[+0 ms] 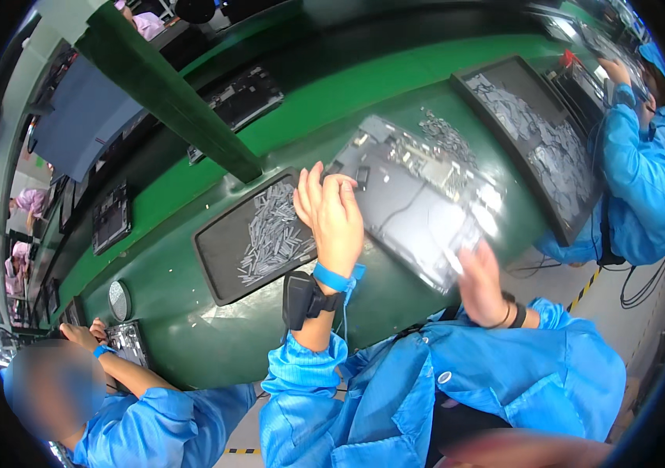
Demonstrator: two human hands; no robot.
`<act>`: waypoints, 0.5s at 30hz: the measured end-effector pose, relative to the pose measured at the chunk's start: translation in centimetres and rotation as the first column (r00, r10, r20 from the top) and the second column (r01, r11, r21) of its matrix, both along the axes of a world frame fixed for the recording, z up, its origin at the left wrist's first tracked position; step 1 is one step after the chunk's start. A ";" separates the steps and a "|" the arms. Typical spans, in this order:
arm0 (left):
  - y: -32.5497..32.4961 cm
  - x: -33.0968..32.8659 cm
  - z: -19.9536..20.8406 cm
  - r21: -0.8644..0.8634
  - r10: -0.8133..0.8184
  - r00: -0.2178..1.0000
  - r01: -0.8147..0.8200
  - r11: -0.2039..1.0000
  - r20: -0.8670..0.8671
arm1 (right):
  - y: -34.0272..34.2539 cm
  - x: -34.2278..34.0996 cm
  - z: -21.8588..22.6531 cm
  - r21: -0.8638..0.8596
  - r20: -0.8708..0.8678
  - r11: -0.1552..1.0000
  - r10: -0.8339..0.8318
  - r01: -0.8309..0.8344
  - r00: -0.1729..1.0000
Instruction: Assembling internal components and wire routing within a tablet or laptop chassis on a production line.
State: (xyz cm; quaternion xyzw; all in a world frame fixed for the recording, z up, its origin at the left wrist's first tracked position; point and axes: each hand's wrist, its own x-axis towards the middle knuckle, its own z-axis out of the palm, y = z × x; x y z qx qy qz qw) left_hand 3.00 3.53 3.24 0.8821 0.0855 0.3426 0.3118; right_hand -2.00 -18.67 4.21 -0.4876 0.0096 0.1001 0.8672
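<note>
Nearest us is our blue jacket (387, 413), on the near side of the panel (406, 210). Our right hand (484, 285) is blurred at the panel's near right corner; we cannot tell if it grips. Our left hand (335, 214), apart from it, has loosely bent fingers by the panel's left end, contact unclear. The panel is over the bench (157, 273), long axis running far left to near right, circuit board (443, 173) side away from us. Left of it, a small tray (223, 242) holds grey strips (270, 238); right of it, a large tray (535, 90) holds flat grey pieces (562, 171).
</note>
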 end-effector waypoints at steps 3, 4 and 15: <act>-0.2 0.5 -1.5 -0.072 -0.093 0.983 0.083 0.994 -0.157 | -3.3 -3.4 -3.7 -0.053 -0.214 0.976 0.195 -0.211 0.957; -0.4 0.6 -1.6 -0.020 -0.092 0.985 0.090 0.996 -0.147 | -4.3 -3.3 -3.4 -0.056 -0.223 0.977 0.189 -0.206 0.956; -1.5 0.3 -0.4 0.050 -0.098 0.992 0.102 0.994 -0.073 | -3.0 10.4 7.0 -0.982 0.186 0.182 0.975 0.044 0.125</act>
